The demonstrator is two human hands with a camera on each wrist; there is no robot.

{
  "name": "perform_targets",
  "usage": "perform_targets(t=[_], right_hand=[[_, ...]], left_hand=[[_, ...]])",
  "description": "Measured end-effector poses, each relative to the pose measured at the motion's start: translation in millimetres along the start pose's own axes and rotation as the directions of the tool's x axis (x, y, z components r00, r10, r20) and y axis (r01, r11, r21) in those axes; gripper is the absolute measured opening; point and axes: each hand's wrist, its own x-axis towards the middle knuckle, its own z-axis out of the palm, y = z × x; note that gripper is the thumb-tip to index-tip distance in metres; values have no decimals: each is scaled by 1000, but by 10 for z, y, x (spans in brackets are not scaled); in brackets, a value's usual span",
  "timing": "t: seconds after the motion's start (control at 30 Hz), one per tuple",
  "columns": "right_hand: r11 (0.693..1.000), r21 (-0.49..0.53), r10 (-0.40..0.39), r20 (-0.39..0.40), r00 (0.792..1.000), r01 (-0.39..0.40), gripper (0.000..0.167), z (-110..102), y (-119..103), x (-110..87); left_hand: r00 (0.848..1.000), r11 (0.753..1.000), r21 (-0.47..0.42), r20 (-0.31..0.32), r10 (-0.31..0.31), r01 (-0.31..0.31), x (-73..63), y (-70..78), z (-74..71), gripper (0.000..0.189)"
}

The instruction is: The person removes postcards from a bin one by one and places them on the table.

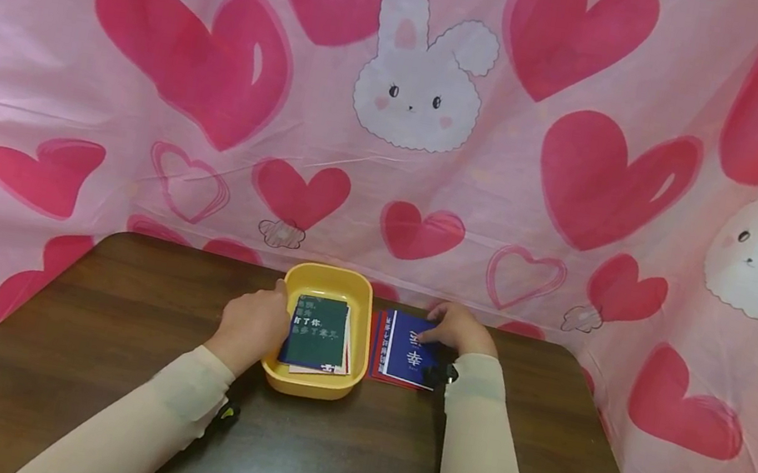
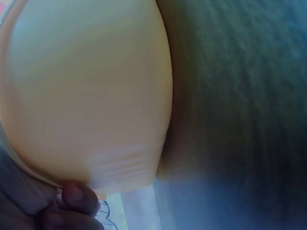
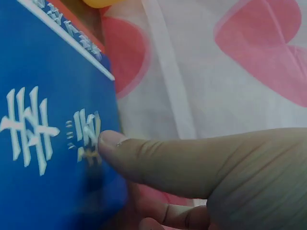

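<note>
A yellow plastic basin [image 1: 310, 388] stands near the back edge of the table, and my left hand [image 1: 251, 330] grips its left rim. The left wrist view shows curled fingers [image 2: 79, 199] at the rim, beside the basin's outer wall [image 2: 96, 96]. Inside lie several cards, a dark green one [image 1: 325, 328] with white Chinese writing on top. To the right of the basin, my right hand [image 1: 466, 335] pinches the far right part of a blue card [image 1: 403, 359] with large white characters. Its thumb [image 3: 163, 160] lies on the card's face; the other fingers are partly hidden underneath.
Below the blue card, the edges of a red card [image 1: 372, 345] and other cards stick out on the left. The dark brown wooden table [image 1: 338, 466] meets a pink cloth [image 1: 479, 186] with hearts and rabbits at its back edge.
</note>
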Motion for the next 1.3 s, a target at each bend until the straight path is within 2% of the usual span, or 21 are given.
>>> perform_targets(t=[0.17,0.33,0.57,0.93,1.13,1.3], right_hand=[[999,45,-23,-5,1000,23,47,-42,-90,-34],[994,60,-89,-34,995,91,37,-16,-276,-66],[971,40,-232,-102,967,237,31,53,-591,-109],[941,121,-312,-44,949,315,33,118,-1085,-231],[936,175,-314,25,949,305,29,246,-1383,-162],[944,117,-319,91,943,308,21,394,-1589,-46]], left_hand=[[1000,1000,-4,-3,6,-6,-20,4,-8,78],[1000,1000,-8,-2,8,-8,-22,-11,-13,79],[1000,1000,-9,0,6,-6,-20,-12,-7,78],[1000,1000,-1,-5,-3,3,-12,9,0,77],[1000,1000,-7,-5,-3,3,-19,4,-11,77],[1000,1000,1,-8,11,-11,-8,7,-8,77]])
